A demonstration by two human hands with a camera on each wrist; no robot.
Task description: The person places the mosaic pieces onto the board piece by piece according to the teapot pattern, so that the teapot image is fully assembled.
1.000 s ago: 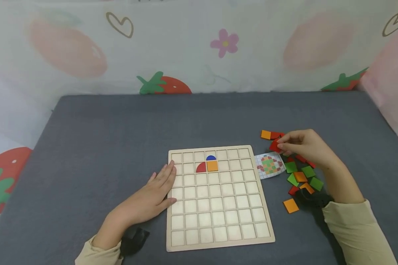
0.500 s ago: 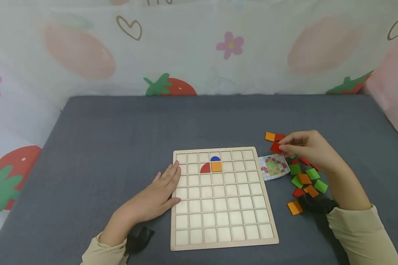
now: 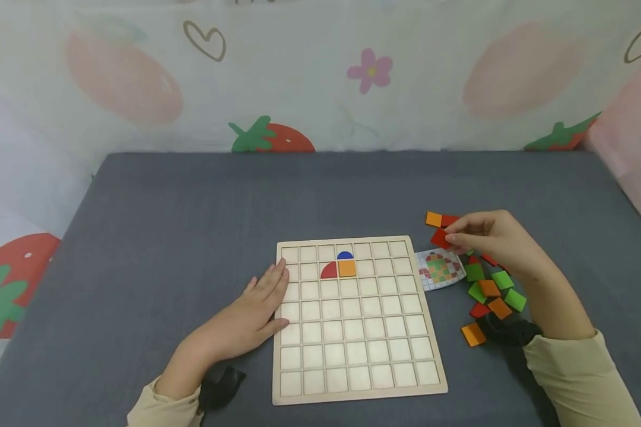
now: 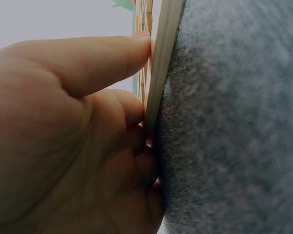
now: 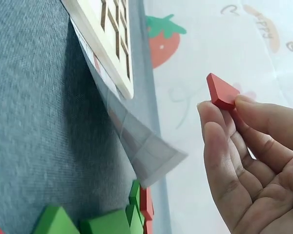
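My left hand rests along the left edge of a wooden grid board, its fingers fairly straight and touching the frame. In the left wrist view the thumb meets the board's edge. My right hand is raised beyond the board's upper right corner and pinches a red tile between thumb and fingertips. On the board lie an orange square, a red quarter-round piece and a blue half-round piece. A printed pattern card sticks out from under the board's right edge, below the right hand.
Several loose green tiles, orange tiles and red tiles lie scattered right of the board. An orange tile and a red tile lie farther back. A patterned cloth hangs behind the grey table.
The head view shifts slightly. Both hands keep nearly the same place, with the red tile still held in the right and the left on the board's edge.
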